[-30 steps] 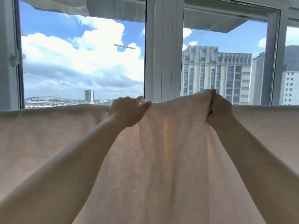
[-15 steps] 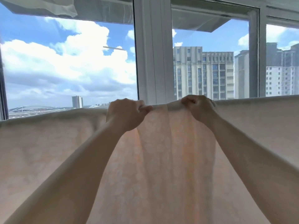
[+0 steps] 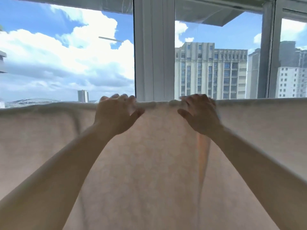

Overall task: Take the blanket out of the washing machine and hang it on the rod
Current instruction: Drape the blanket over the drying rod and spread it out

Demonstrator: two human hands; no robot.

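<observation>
Both grips released: left hand (image 3: 114, 113), right hand (image 3: 199, 115) flat on blanket (image 3: 149, 163); window frame (image 3: 154, 47) behind.

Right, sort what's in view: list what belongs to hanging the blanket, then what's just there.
Part of the job:
- blanket, draped along its top edge
- left hand, fingers over the top edge
- right hand, fingers spread on the top edge

Just there:
- window frame
- grey building outside
- clouds
</observation>
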